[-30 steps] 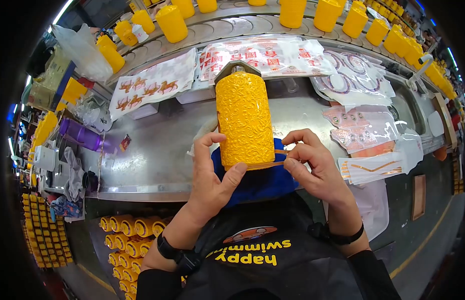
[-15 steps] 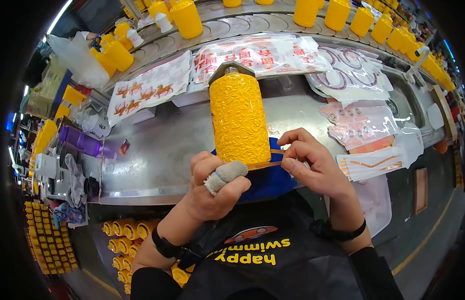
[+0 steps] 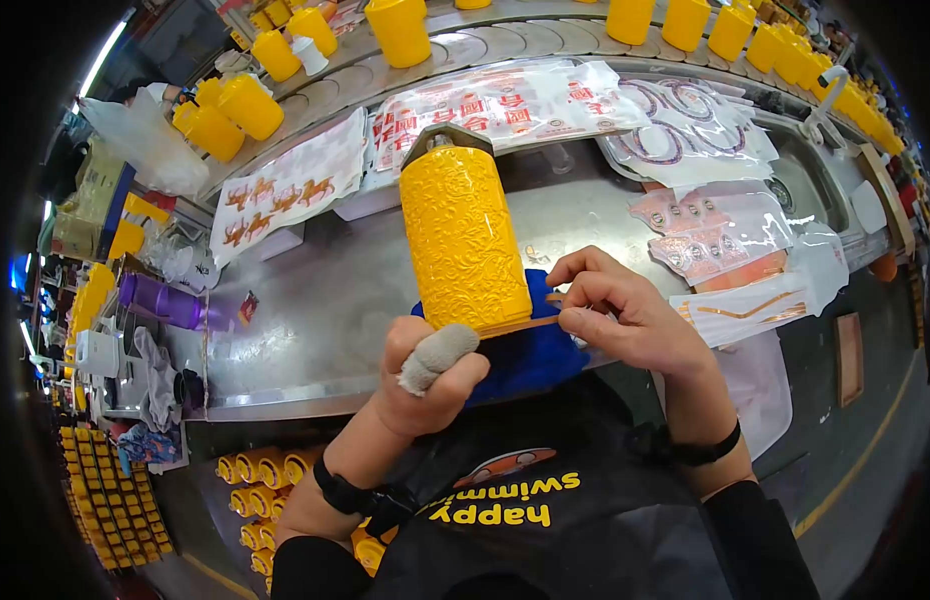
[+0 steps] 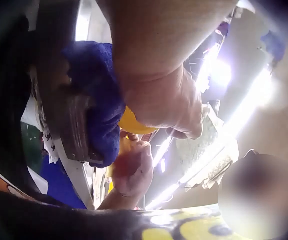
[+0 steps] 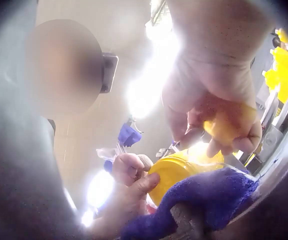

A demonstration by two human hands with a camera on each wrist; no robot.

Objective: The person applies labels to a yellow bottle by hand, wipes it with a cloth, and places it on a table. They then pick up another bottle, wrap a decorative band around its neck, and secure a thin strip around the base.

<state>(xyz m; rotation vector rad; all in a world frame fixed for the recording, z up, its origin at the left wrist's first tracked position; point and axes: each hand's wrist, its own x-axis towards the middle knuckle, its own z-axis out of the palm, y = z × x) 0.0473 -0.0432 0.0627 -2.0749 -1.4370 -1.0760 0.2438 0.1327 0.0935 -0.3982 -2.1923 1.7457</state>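
A yellow embossed cylinder (image 3: 465,235) lies tilted in the head view, its far end at a dark angular holder (image 3: 447,135) and its near end over a blue cloth (image 3: 530,350). A thin gold strip (image 3: 520,326) runs along the near rim. My right hand (image 3: 630,315) pinches the strip's free end, right of the cylinder. My left hand (image 3: 425,385), fingers curled, with a grey cover (image 3: 440,358) on one finger, presses at the near left rim. The right wrist view shows the left hand (image 5: 129,192) against the yellow base (image 5: 171,175).
Printed sheets (image 3: 505,110) lie along the back of the metal table (image 3: 305,330). Sheets with gold strips (image 3: 750,312) are at the right, near a sink (image 3: 810,190). A purple bottle (image 3: 163,300) lies left. Yellow containers (image 3: 400,35) stand on the conveyor behind.
The left hand has gone from spread fingers to curled, with its covered finger at the rim. The cylinder's near end has tilted slightly rightward. The right hand keeps its pinch on the strip.
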